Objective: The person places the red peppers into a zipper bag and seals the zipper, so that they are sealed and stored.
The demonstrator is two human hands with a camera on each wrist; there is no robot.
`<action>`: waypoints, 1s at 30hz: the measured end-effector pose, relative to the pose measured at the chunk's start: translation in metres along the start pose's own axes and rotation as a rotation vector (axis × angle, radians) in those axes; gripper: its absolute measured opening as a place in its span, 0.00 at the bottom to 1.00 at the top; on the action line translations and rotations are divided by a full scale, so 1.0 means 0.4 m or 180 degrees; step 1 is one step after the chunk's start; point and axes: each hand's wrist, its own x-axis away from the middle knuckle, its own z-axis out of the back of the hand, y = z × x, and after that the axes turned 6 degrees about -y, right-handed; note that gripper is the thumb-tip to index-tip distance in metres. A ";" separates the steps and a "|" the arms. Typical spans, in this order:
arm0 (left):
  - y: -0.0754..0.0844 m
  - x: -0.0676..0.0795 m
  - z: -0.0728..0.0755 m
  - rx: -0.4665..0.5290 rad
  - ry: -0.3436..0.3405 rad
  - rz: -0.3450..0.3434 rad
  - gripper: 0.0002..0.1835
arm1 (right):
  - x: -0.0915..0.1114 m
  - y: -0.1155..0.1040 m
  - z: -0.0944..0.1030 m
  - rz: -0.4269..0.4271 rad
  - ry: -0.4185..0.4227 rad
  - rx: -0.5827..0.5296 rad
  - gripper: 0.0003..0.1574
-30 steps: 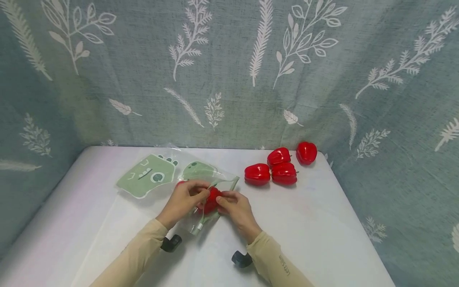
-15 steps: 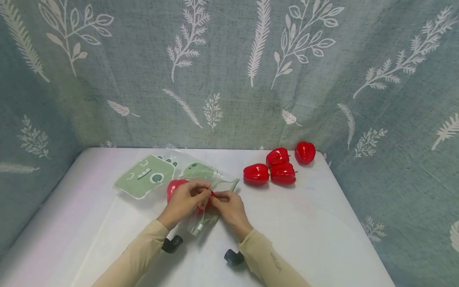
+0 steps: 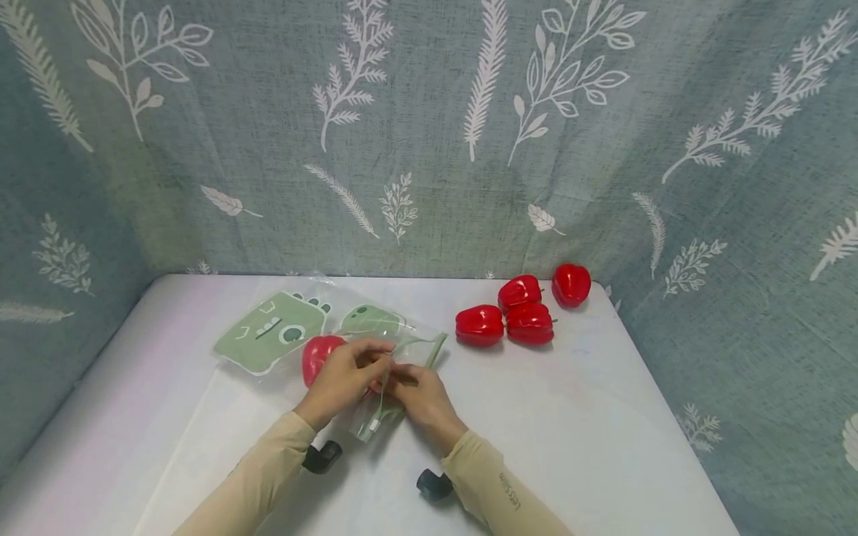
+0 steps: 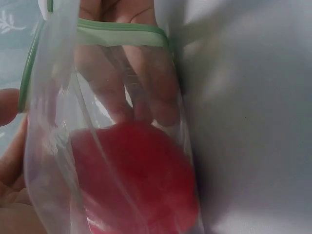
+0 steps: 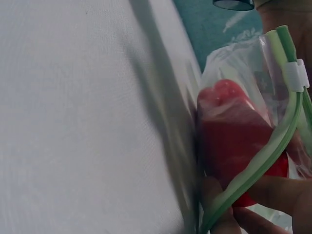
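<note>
A clear slider zip bag point(image 3: 434, 351) with green cartoon prints lies on the table, its green-edged mouth spread toward the right. My left hand point(image 3: 348, 376) pinches the bag near its mouth. Fingers of my right hand point(image 3: 422, 398) reach in through the opening and hold the end of a red bell pepper point(image 5: 234, 141); the left wrist view shows those fingertips through the film, at the top of the pepper. From overhead this pepper is mostly hidden behind my left hand. Another red bell pepper point(image 3: 320, 357) sits deeper in the bag, just left of my left hand.
Several loose red bell peppers point(image 3: 529, 324) are grouped on the white table point(image 3: 570, 447) at the back right. A patterned green-grey cloth point(image 3: 429, 208) hangs along the back and sides. The bag's white slider point(image 5: 296, 75) is at one end of the zip.
My right hand has moved left into the bag's mouth, taking the pepper deeper inside. The other pepper has shifted left and shows more. My left hand has stayed nearly in place.
</note>
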 end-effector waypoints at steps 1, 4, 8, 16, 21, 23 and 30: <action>-0.001 0.000 0.000 -0.0001 -0.0007 -0.0005 0.16 | 0.000 0.000 0.000 0.0012 -0.0035 -0.0004 0.23; -0.005 -0.001 0.001 -0.0004 -0.0024 -0.0020 0.16 | 0.001 0.000 0.003 -0.0003 -0.0092 0.0011 0.26; -0.012 -0.004 0.003 -0.0009 -0.0039 -0.0035 0.17 | 0.000 -0.001 0.009 0.0010 -0.0149 -0.0014 0.26; -0.028 -0.008 0.003 0.0138 -0.0115 -0.0051 0.16 | 0.011 0.000 0.024 0.0024 -0.0223 -0.0063 0.25; -0.028 -0.006 0.004 0.0200 -0.0139 -0.0028 0.16 | 0.020 -0.001 0.040 0.0117 -0.0118 -0.0115 0.22; -0.027 -0.006 0.004 0.0199 -0.0142 -0.0006 0.16 | 0.022 0.001 0.048 0.0208 -0.0014 -0.0107 0.20; -0.019 -0.002 0.007 0.0160 -0.0105 0.0062 0.17 | 0.032 0.007 0.084 0.0673 0.0364 0.0100 0.20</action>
